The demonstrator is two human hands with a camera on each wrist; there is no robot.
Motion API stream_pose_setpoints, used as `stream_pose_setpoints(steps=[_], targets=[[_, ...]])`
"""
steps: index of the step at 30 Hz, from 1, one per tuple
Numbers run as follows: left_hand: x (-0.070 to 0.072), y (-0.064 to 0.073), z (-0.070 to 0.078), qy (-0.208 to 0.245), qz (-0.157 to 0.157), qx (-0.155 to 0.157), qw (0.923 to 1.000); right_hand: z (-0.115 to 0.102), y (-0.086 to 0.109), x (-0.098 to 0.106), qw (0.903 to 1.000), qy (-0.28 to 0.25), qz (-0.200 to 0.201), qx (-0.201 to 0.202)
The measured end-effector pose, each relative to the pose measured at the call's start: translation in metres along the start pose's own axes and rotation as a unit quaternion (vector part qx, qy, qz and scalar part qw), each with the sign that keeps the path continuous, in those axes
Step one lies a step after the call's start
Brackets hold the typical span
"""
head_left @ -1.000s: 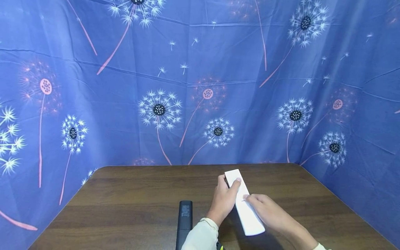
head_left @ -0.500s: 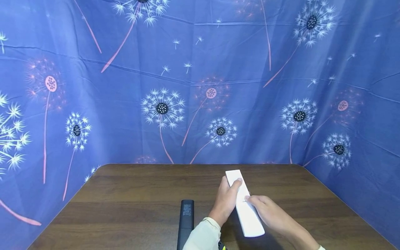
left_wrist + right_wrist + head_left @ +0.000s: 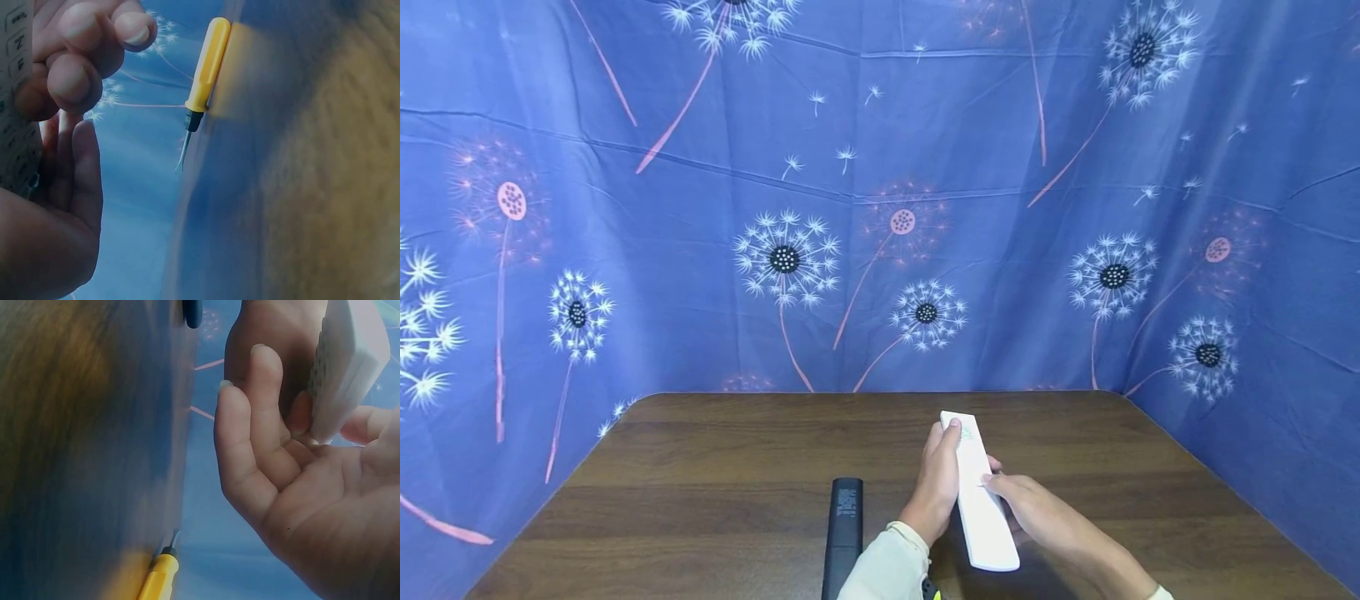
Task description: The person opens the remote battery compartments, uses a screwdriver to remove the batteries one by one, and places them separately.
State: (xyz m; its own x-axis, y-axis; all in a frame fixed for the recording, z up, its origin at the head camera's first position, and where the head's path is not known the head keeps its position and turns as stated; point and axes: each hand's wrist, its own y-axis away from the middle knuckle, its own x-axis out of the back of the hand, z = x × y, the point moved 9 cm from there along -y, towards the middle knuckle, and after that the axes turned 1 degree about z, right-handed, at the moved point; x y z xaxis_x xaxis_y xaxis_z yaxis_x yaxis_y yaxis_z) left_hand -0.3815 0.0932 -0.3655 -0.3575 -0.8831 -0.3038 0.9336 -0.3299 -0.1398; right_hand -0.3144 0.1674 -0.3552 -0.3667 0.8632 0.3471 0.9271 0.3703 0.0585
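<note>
A white remote control (image 3: 988, 529) is held above the table, tilted, its smooth back up and small green print near its far end. My left hand (image 3: 934, 483) grips that far end, thumb along the left edge. My right hand (image 3: 1045, 512) holds its right side, with the thumb on the back at mid-length. In the left wrist view the remote's buttons (image 3: 14, 94) face downward. Some right-hand fingers (image 3: 236, 434) are bent loosely away from the remote in the right wrist view. Parts of both hands under the remote are hidden.
A black remote control (image 3: 846, 525) lies on the wooden table (image 3: 715, 492), left of my left sleeve (image 3: 887, 567), which partly covers it. A yellow-handled tool with a thin metal shaft (image 3: 209, 65) lies on the table. A blue dandelion-print cloth (image 3: 685, 225) stands behind and around.
My left thumb has slid from the remote's back to its left edge, uncovering the green print. The near end of the white remote has swung slightly left.
</note>
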Motion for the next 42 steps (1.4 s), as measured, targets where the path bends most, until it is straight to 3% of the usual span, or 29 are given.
stream_pose_setpoints(steps=[9,14,18,20,25,29,34,38,40,42], targets=[[0.007,0.000,0.001,-0.021,0.030,-0.014,0.9992,0.001,0.002,0.000,0.9995,0.008,0.029,-0.005],[0.011,-0.001,0.005,-0.024,0.051,-0.021,0.9982,-0.005,0.002,0.008,0.9906,0.097,0.096,0.008],[0.015,0.000,0.006,-0.029,0.067,-0.026,0.9970,-0.012,0.005,0.012,0.9717,0.170,0.164,0.013],[0.016,0.000,0.007,-0.034,0.074,-0.031,0.9962,-0.017,0.007,0.014,0.9546,0.217,0.204,0.006],[0.019,0.001,0.009,-0.068,0.093,-0.040,0.9925,-0.031,0.014,0.016,0.9010,0.330,0.282,-0.006],[0.022,0.001,0.010,-0.109,0.108,-0.039,0.9875,-0.044,0.016,0.011,0.8772,0.366,0.308,0.038],[0.027,-0.001,0.013,-0.114,0.125,-0.053,0.9842,-0.056,0.020,0.002,0.8632,0.389,0.309,0.090],[0.029,0.000,0.013,-0.099,0.131,-0.046,0.9854,-0.062,0.023,-0.002,0.8526,0.406,0.308,0.115],[0.030,0.001,0.012,-0.095,0.133,-0.040,0.9858,-0.063,0.023,-0.004,0.8518,0.407,0.305,0.125],[0.032,0.001,0.010,-0.091,0.135,-0.032,0.9861,-0.063,0.022,-0.006,0.8569,0.401,0.297,0.130]])
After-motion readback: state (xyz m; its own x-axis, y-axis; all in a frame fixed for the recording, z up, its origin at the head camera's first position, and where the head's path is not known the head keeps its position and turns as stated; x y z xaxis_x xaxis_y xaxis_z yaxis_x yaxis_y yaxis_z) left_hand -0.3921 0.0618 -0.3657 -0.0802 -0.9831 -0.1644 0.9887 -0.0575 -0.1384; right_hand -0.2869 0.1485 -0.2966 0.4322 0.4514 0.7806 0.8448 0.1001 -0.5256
